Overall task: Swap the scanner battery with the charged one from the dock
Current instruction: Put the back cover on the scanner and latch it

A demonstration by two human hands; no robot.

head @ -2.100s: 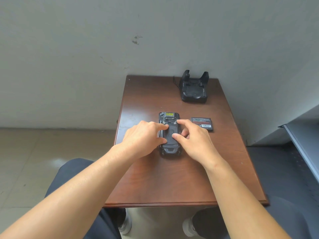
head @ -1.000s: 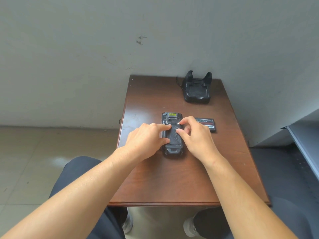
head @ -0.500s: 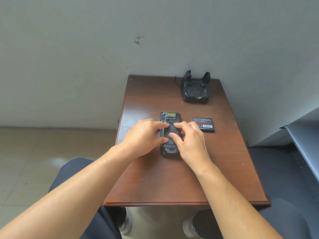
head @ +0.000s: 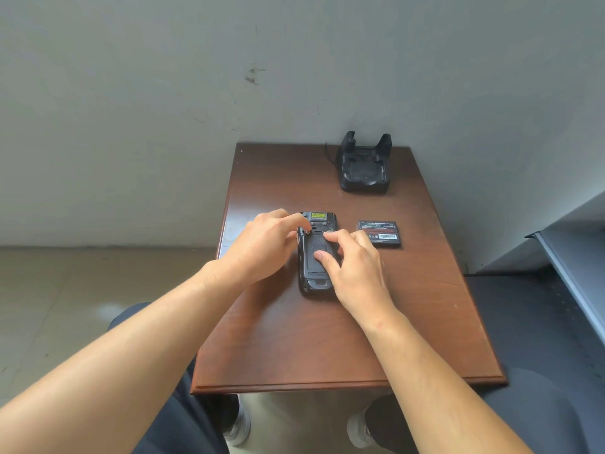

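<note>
A black handheld scanner (head: 315, 257) lies face down in the middle of the brown table (head: 294, 348), its back cover on. My left hand (head: 262, 247) rests against the scanner's left side, fingertips at the top left corner of the cover. My right hand (head: 352, 267) lies on the right side, with the thumb pressed on the cover and the index fingertip at its top right corner. A loose flat battery (head: 379, 233) with a white barcode label lies to the right of the scanner. The black charging dock (head: 364, 168) stands at the table's far right, its cradle holding nothing.
A grey wall runs just behind the table. A grey metal shelf edge (head: 569, 276) juts in at the right. My knees and shoes show below the table's front edge, over a tiled floor on the left.
Both hands stayed on the scanner's back. My right thumb slid down onto the middle of the cover and the index finger moved to the top right corner. The battery and dock have not moved.
</note>
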